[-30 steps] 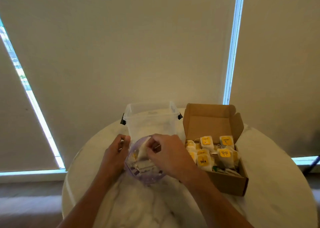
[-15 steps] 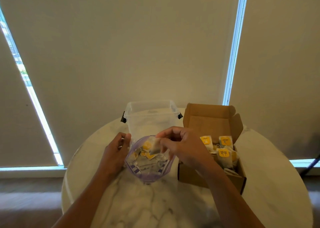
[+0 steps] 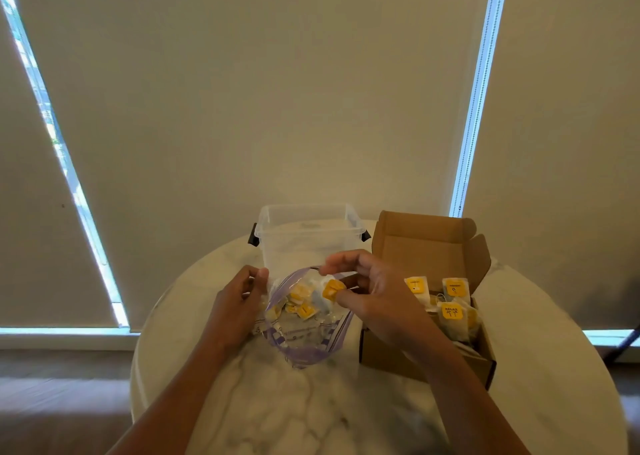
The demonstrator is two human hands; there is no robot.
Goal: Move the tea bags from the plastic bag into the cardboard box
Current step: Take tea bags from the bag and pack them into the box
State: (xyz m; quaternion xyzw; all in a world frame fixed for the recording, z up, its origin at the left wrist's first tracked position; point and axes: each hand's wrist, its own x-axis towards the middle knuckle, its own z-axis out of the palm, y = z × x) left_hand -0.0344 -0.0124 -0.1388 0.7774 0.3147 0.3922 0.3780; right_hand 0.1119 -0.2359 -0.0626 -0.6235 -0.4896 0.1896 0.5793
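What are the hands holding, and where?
The right hand pinches a tea bag by its yellow tag. The left hand holds the plastic bag by its left rim.

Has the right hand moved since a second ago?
Yes. The right hand, pinching a tea bag, has lifted out of the plastic bag rightward toward the cardboard box.

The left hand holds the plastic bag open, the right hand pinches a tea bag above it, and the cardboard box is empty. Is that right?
Not quite. The head view shows the cardboard box already holding several yellow-tagged tea bags. The rest stands: the left hand holds the plastic bag open, and the right hand pinches a tea bag above it.
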